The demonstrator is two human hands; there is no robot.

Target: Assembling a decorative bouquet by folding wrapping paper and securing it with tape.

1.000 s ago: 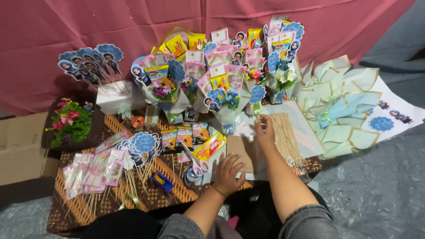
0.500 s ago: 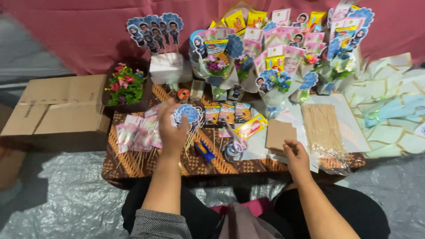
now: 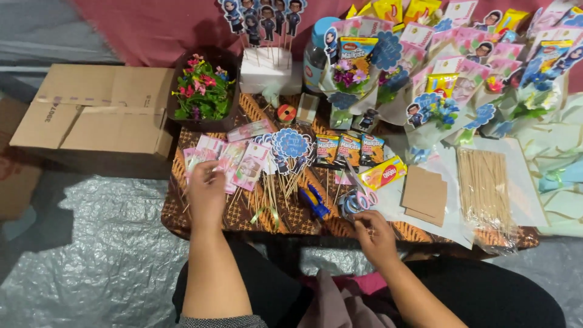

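**Snack-bouquet bench: left hand in the pick pile, right hand at the near edge**

Left to right:

- Flattened cardboard box (image 3: 97, 109) on the floor, off the low table (image 3: 182, 212). Not in play.
- Tub of small artificial flowers (image 3: 203, 91) at the table's far-left corner.
- Left hand (image 3: 206, 191) is down on the fanned pile of pink wrapped packets on sticks (image 3: 228, 161). Fingers curled onto the near-left packet; looks like a pinch, but can't tell if it's actually gripped or just touched.
- White foam block (image 3: 265, 70) behind, with cartoon-figure cutouts on sticks (image 3: 261, 15) stuck in it.
- Blue scalloped topper (image 3: 291, 144) lies on loose skewers, mid-table. Snack packets on sticks (image 3: 349, 150) just right of it.
- Blue cutter (image 3: 314, 203) and scissors (image 3: 357, 200) near the front edge, untouched.
- Right hand (image 3: 376, 237) at the near edge, just below the scissors. Fingers bent inward; anything held is hidden, so grip state unknown.
- Brown card pieces (image 3: 424, 194), then a bag of bare skewers (image 3: 486, 188) on white paper.
- Back right: a row of finished wrapped bouquets (image 3: 461, 79) with snacks, flowers and toppers.

Progress, my read: a good batch of bouquets is done and parked at the back. Plenty of stock left, namely stick-mounted packets, toppers, a full skewer bag and pale wrapping sheets (image 3: 562, 176) at far right. Roughly mid-run; the current piece is at the picking-parts stage, nothing bundled yet.
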